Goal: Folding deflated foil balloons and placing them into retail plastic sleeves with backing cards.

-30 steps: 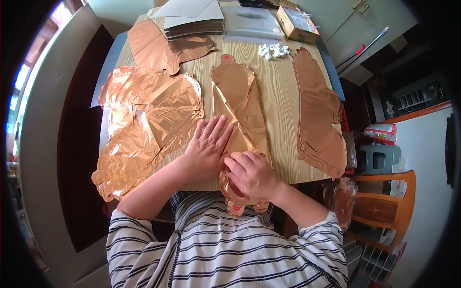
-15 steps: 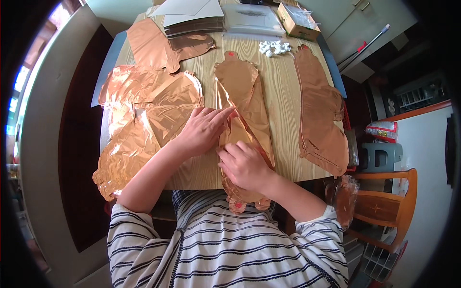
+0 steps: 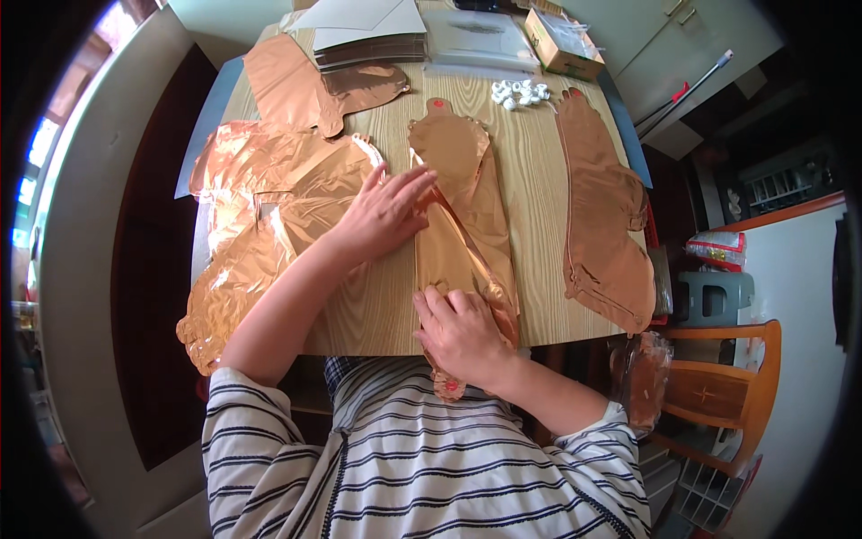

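Note:
A long copper-coloured foil balloon [image 3: 449, 251] lies lengthwise before me, its side folded inward along a shiny crease. A round tab marks its far end, and its near end hangs over the table's front edge. My left hand [image 3: 386, 211] rests at its left edge, fingers stretched out, fingertips touching the fold near the upper middle. Lower down, my right hand [image 3: 467, 332] lies across the foil with bent, slightly spread fingers pressing on it; the foil beneath is hidden. A wide crumpled foil balloon [image 3: 269, 198] spreads out beside my left forearm.
Another flat foil balloon [image 3: 602, 216] lies along the table's right side, and a folded foil piece [image 3: 287, 85] at the far left. White card sheets [image 3: 359, 22], clear plastic bags [image 3: 480, 40], a cardboard box [image 3: 566, 45] and small white pieces [image 3: 521, 93] sit at the back. A wooden chair [image 3: 718, 391] stands right.
My right hand has slid down the foil toward the near end. My left hand has lifted its fingers apart and shifted slightly up the fold.

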Demonstrator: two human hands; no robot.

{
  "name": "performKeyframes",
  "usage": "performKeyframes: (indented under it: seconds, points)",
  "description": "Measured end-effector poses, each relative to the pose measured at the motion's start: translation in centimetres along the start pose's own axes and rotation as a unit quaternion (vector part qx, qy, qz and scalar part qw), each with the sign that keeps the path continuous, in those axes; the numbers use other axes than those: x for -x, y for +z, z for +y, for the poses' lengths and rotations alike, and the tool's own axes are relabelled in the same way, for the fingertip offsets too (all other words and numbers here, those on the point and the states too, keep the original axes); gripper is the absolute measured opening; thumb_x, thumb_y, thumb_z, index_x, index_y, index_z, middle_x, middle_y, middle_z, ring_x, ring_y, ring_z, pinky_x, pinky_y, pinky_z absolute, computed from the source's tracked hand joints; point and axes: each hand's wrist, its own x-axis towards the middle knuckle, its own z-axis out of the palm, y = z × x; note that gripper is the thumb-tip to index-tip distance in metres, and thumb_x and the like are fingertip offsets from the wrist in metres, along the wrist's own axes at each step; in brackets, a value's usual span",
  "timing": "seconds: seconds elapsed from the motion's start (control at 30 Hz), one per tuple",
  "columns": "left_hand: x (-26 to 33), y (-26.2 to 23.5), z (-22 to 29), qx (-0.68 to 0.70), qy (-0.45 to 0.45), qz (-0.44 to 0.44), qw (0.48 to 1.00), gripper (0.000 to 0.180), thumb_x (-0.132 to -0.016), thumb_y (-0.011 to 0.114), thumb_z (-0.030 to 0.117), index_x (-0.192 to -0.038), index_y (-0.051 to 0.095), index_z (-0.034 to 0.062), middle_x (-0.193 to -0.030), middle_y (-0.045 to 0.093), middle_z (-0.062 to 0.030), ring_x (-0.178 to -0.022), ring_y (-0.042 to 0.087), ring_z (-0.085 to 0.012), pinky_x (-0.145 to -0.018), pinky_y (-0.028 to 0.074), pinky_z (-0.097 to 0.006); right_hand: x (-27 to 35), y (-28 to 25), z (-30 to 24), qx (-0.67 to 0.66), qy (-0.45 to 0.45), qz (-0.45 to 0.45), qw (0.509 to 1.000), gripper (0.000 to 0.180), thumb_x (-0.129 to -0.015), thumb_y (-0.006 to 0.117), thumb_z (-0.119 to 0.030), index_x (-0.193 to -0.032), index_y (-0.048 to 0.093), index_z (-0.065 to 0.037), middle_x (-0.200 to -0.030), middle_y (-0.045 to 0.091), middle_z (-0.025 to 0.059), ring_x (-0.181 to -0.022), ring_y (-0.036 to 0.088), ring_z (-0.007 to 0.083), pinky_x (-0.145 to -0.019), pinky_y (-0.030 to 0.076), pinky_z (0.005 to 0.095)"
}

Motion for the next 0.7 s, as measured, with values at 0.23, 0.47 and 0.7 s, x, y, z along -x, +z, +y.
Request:
performKeyframes:
  seconds: [0.23,0.47,0.7]
  points:
    - [-5.0,-0.3,-3.9,-0.161,-0.139,-0.067,0.975,0.085,-0.087,0.067,0.056,-0.154,0.035,0.0153,-0.16,0.032,-0.014,-0.152,0.022,-0.0334,-0.123,0.007,-0.06,-0.2,-0.1,0.2,-0.015,0.004,-0.012,1.0,0.056,-0.083,0.073,-0.034,-0.123,0.062,0.004,-0.115,0.054,0.0135,-0.096,0.051,0.0262,-0.083,0.045,0.0381]
    - [-5.9,0.8,-4.9,-0.153,-0.112,0.097,0.977,0.062,-0.087,0.071,0.035,-0.14,0.049,0.0121,-0.144,0.05,-0.0115,-0.139,0.042,-0.0303,-0.12,0.019,-0.059,-0.1,0.1,0.6,-0.055,0.025,-0.004,0.998,0.054,-0.084,0.073,-0.033,-0.121,0.061,0.004,-0.113,0.055,0.013,-0.096,0.051,0.026,-0.085,0.045,0.0391]
    - [-0.1,2.6,4.0,-0.103,-0.099,0.024,0.989,0.077,-0.094,0.058,0.051,-0.149,0.04,0.0,-0.154,0.04,-0.0233,-0.145,0.035,-0.0396,-0.118,0.024,-0.059,0.0,-0.9,3.4,-0.127,0.106,0.065,0.984,0.05,-0.092,0.068,-0.031,-0.128,0.06,0.002,-0.127,0.057,0.0158,-0.119,0.051,0.0328,-0.101,0.043,0.0449]
